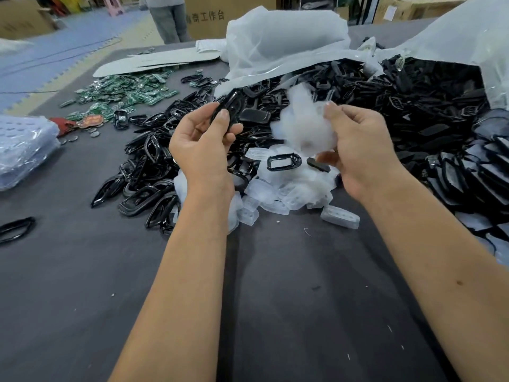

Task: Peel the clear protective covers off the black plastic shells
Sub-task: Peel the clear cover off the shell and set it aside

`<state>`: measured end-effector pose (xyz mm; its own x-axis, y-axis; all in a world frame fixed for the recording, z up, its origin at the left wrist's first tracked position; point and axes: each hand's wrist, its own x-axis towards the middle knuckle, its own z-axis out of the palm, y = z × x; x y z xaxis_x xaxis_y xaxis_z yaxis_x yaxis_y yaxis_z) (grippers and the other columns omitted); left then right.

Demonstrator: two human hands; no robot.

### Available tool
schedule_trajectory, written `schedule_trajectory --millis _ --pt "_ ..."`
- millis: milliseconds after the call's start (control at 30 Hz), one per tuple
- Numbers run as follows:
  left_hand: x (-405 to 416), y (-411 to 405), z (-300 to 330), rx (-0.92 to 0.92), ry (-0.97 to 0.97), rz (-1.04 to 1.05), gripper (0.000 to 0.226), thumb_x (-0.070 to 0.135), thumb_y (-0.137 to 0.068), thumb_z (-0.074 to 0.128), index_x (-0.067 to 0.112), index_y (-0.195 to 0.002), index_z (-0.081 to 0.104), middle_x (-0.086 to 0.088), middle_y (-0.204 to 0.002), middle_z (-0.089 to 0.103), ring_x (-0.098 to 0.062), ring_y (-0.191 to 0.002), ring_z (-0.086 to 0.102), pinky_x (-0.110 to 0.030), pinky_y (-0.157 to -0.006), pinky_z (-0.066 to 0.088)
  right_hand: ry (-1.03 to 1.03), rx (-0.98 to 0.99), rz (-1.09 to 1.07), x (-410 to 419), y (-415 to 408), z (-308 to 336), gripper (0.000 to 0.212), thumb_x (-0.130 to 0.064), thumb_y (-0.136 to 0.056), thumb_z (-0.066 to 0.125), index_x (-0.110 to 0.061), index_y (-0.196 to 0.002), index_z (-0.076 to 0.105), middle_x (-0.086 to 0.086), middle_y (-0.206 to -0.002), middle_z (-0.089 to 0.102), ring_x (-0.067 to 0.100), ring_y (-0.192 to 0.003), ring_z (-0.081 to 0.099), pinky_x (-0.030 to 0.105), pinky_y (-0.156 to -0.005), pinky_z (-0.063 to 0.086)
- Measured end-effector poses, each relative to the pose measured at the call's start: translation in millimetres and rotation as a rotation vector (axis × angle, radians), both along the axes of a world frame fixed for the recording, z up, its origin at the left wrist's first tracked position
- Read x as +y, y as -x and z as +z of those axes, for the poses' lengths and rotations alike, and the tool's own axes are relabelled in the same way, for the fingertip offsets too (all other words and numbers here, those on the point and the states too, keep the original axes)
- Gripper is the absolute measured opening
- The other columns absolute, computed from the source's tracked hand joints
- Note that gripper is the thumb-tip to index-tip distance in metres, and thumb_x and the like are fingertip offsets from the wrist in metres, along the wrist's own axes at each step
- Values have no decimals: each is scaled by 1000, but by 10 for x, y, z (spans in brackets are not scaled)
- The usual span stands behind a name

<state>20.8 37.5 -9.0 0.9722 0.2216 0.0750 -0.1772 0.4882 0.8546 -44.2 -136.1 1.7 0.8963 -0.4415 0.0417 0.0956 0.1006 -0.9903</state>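
Observation:
My left hand (202,139) grips a glossy black plastic shell (230,106), thumb across its face, held above the table. My right hand (355,144) pinches a blurred clear protective cover (303,122) between thumb and fingers, apart from the shell. A pile of clear covers (278,194) lies on the table below my hands, with a black ring-shaped shell (283,161) resting on it. Heaps of black shells (154,172) spread left and a bigger heap (413,111) spreads right.
Dark grey table cloth (275,285) covers the near table. Green circuit boards (124,97) lie at the back left, a stack of clear trays (22,150) at the left edge. White plastic bags (286,37) sit behind the heaps. A person (168,17) stands beyond the table.

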Motion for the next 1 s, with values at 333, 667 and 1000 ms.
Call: schedule_trajectory --millis 333,667,1000 --pt "67 -24 45 28 84 29 14 -7 -92 70 6 -96 71 -3 -81 68 -16 -61 69 -18 -58 52 -161 -57 144 119 23 -65 29 5 -94 54 4 -66 60 14 -79 76 19 -71 76 25 -58 59" --pt "215 -63 102 -2 101 60 14 -8 -91 70 5 -96 70 -5 -81 68 -17 -61 68 -19 -57 52 -209 -75 243 78 6 -85 31 -14 -101 66 -7 -71 64 11 -81 70 16 -68 67 22 -62 56" --pt "-53 11 129 -119 -189 -5 14 -9 -90 69 4 -94 69 -7 -78 61 -20 -58 68 -23 -55 50 -86 -138 218 95 47 -122 25 21 -94 57 2 -110 63 25 -98 69 38 -90 78 27 -72 62"
